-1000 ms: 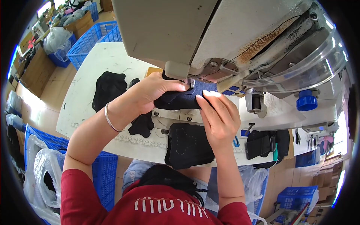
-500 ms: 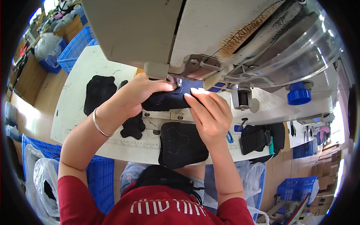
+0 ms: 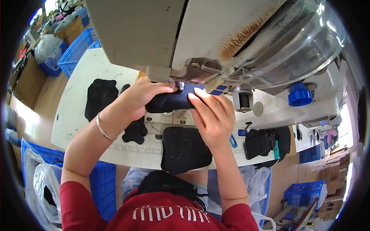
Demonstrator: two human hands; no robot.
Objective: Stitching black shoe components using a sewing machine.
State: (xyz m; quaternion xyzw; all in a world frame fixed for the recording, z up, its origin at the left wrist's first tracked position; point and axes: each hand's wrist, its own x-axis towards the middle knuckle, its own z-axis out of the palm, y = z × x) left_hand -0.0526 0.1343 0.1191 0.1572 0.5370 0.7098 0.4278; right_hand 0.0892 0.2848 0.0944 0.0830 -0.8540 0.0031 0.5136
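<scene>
Under the head of a sewing machine (image 3: 138, 34), a dark navy fabric piece (image 3: 169, 104) lies at the presser foot (image 3: 181, 86). My left hand (image 3: 144, 96) grips its left side, the thumb pressed on top close to the foot and the other fingers partly hidden. On the right edge, my right hand (image 3: 214, 117) pinches the same piece between fingertips and thumb; the thumb is mostly covered. Nearer my body lies a stack of black fabric pieces (image 3: 187, 150) with a dotted outline on top. A small black cut piece (image 3: 135, 131) sits below my left wrist.
Another black fabric piece (image 3: 101, 98) is at the table's left. A black phone (image 3: 256, 147), a blue-handled tool (image 3: 233, 141) and dark cloth lie at the right. Blue crates (image 3: 102, 188) flank my legs. A clear curved guard (image 3: 293, 65) overhangs the right side.
The whole view has shifted slightly left. Both hands keep nearly the same hold on the navy piece, with the right fingers a touch closer to the presser foot.
</scene>
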